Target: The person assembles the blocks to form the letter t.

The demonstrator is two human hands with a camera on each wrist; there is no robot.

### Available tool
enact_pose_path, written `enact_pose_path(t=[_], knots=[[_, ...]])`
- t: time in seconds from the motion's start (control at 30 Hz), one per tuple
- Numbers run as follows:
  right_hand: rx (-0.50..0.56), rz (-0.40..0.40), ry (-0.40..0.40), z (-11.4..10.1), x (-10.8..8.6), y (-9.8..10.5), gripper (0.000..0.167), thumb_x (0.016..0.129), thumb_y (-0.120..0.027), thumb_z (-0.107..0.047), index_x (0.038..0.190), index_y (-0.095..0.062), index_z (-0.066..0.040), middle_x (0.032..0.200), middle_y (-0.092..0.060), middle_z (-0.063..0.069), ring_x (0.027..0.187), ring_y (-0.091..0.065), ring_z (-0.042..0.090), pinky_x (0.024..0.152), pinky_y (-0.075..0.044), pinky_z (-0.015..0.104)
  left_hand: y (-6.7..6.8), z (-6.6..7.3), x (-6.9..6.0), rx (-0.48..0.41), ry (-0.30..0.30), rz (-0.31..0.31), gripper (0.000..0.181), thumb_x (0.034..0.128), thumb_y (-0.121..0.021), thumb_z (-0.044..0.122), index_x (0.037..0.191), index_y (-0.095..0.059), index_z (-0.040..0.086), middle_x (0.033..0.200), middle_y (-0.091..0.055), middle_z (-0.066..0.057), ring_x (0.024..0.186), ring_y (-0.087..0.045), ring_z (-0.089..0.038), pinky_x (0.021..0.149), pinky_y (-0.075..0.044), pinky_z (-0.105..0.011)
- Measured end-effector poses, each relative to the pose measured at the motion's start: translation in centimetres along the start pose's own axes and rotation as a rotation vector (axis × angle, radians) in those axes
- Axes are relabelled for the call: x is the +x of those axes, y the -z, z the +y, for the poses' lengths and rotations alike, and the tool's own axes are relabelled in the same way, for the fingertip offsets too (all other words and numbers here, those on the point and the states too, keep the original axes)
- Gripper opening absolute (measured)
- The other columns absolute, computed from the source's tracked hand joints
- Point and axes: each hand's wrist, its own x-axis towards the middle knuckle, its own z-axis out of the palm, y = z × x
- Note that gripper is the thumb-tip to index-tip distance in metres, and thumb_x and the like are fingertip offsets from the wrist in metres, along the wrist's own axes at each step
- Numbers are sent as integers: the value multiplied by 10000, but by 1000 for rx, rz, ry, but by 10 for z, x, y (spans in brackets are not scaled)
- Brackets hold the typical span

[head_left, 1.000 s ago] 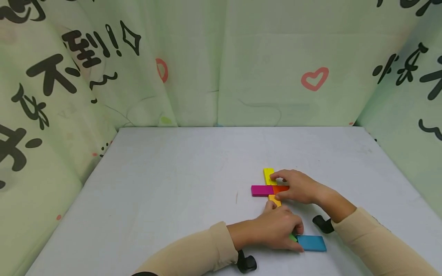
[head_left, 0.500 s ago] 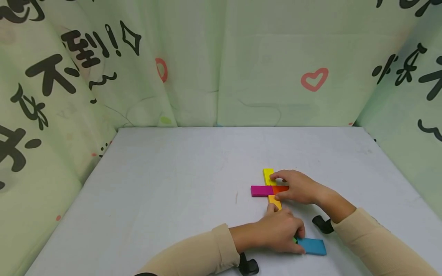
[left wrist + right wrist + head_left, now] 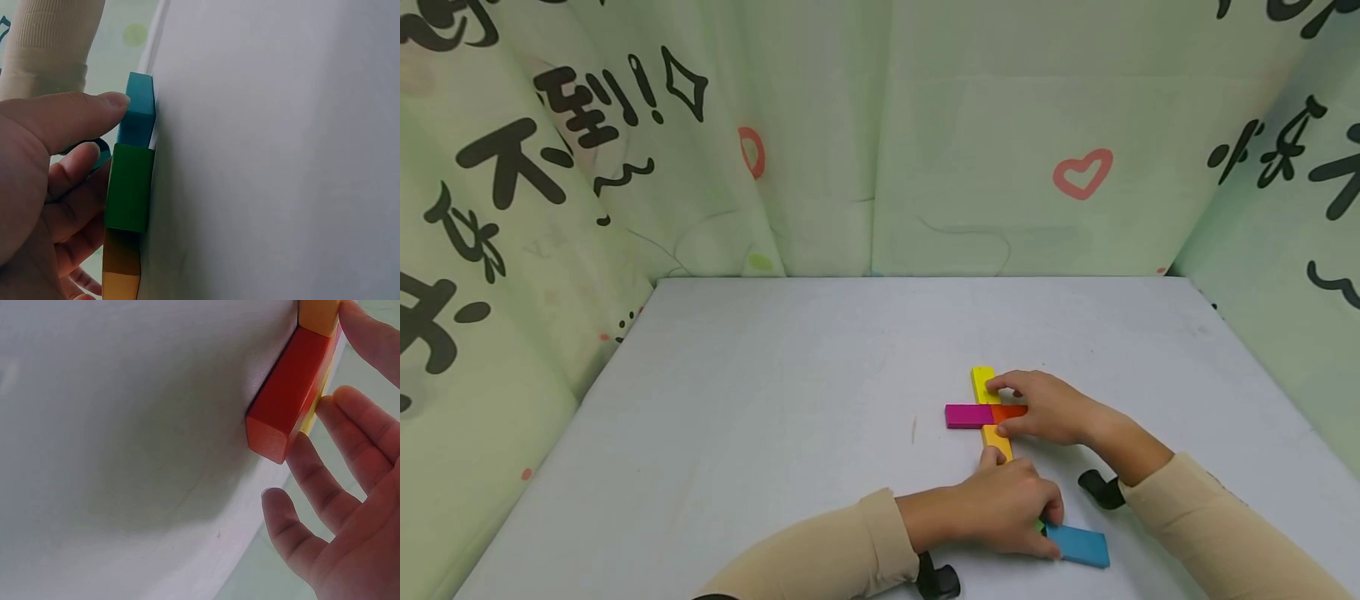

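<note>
My left hand holds the end of a blue block between thumb and index finger, with another finger reaching an amber block. Beneath this hand a green block lies in line between the blue and amber blocks, mostly hidden in the head view. My right hand has its fingers extended, one fingertip on a yellow block and the thumb by the amber block. Between those two, a magenta block meets a red-orange block end to end, forming a crossbar.
The blocks lie on a white tabletop. Pale green curtains with dark lettering and hearts hang at the back and both sides. Black wrist mounts show below both forearms.
My left hand has shifted slightly toward me. The blue block's outer end has swung toward me, so it now lies tilted. More of the amber block shows. My right hand stays put.
</note>
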Motion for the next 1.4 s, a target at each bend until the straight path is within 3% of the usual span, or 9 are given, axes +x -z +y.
enact_pose_path(t=[0.27,0.73,1.4], knots=[[6,4,-20,-1,0,-1,579,849,-805,-294,1326,-595,-43,1319,-586,189,1145,-566,405,937,-471,570,1,-3,-3,-11,4,-27,267,838,-781,509,1002,-677,326,805,-521,277,892,-400,37,818,-244,-310],[-2,8,-23,-1,0,-2,576,841,-810,-291,1317,-600,-43,1305,-594,189,1135,-571,400,917,-488,561,3,-11,-9,-36,-19,-69,226,882,-764,427,1068,-675,334,901,-534,289,1054,-387,43,1038,-223,-443],[-7,7,-25,-1,1,-2,562,844,-809,-275,1313,-604,-41,1306,-596,187,1143,-566,402,932,-479,567,2,-10,-9,-42,-35,-59,258,871,-765,457,1076,-672,333,916,-542,301,1074,-382,50,1024,-224,-421]])
